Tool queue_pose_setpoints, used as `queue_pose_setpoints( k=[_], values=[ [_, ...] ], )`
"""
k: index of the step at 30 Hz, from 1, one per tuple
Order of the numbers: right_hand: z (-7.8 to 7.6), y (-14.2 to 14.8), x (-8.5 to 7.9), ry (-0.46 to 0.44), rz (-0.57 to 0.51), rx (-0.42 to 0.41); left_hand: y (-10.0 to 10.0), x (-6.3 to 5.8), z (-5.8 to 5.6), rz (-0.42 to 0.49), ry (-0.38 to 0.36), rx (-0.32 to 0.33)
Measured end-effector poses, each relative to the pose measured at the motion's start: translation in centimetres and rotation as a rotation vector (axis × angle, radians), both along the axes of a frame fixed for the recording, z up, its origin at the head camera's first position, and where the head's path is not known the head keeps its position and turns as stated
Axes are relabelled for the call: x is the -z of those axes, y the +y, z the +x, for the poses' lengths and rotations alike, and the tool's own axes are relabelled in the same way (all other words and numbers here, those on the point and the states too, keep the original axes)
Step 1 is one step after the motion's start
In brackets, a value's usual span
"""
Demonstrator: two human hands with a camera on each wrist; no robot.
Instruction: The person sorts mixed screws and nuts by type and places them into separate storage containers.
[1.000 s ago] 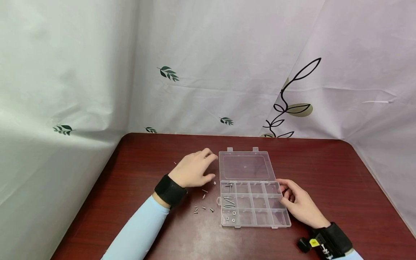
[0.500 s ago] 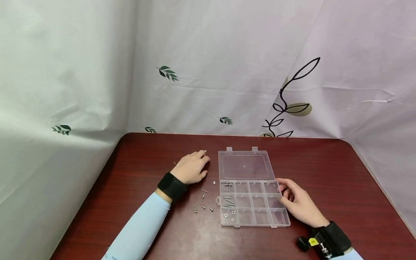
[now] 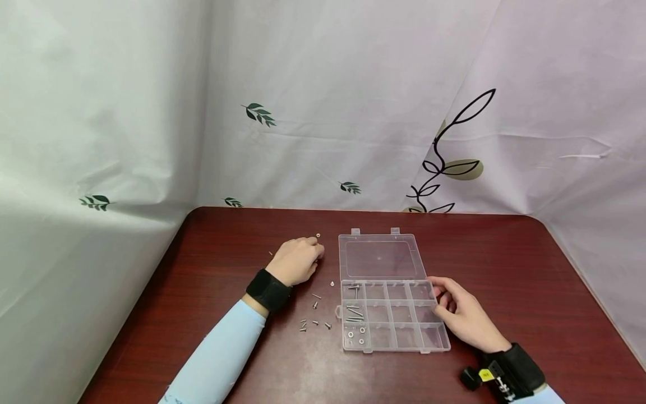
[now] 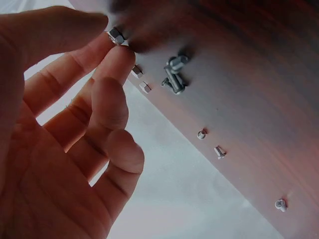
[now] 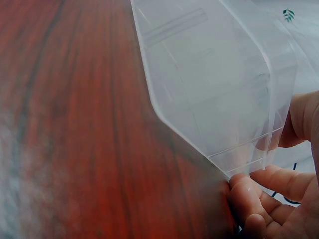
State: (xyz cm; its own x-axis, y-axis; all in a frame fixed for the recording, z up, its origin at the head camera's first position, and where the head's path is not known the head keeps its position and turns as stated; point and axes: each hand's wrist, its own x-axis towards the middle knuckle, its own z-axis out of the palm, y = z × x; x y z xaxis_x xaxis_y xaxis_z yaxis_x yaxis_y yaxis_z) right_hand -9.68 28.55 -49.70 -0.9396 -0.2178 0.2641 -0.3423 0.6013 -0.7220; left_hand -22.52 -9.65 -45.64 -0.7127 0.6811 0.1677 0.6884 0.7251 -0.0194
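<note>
My left hand (image 3: 294, 262) is low over the table, left of a clear plastic compartment box (image 3: 402, 336). In the left wrist view, a hex nut (image 4: 116, 36) sits between the thumb and fingertips, which pinch it. Just beyond lie two more nuts (image 4: 137, 71) and several small screws (image 4: 174, 74). My right hand (image 3: 466, 317) holds the box's right side, its fingers curled at the edge; part of them shows through the plastic in the right wrist view. The box's lid (image 3: 379, 258) lies folded back.
Several loose screws (image 3: 315, 305) are scattered on the dark red table (image 3: 504, 258) left of the box. The left column of compartments holds screws (image 3: 355, 312) and nuts (image 3: 362, 330). One nut (image 3: 318, 235) lies beyond my left fingers. A pale curtain (image 3: 313, 84) hangs behind.
My left hand has drawn back left from beside the lid and lowered, and its thumb has closed toward the fingers. My right hand and the box have stayed in place.
</note>
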Motion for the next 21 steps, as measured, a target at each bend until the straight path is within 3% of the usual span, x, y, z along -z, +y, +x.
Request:
queue_pose_setpoints(
  k=[15,21],
  values=[
    [0.1,-0.1,-0.2,-0.013,0.011,-0.001,0.1,0.5,0.0,0.035,0.029,0.021],
    [0.1,0.0,-0.1,-0.020,0.007,-0.002,0.9,-1.0,1.1,0.068,0.038,0.053]
  ],
)
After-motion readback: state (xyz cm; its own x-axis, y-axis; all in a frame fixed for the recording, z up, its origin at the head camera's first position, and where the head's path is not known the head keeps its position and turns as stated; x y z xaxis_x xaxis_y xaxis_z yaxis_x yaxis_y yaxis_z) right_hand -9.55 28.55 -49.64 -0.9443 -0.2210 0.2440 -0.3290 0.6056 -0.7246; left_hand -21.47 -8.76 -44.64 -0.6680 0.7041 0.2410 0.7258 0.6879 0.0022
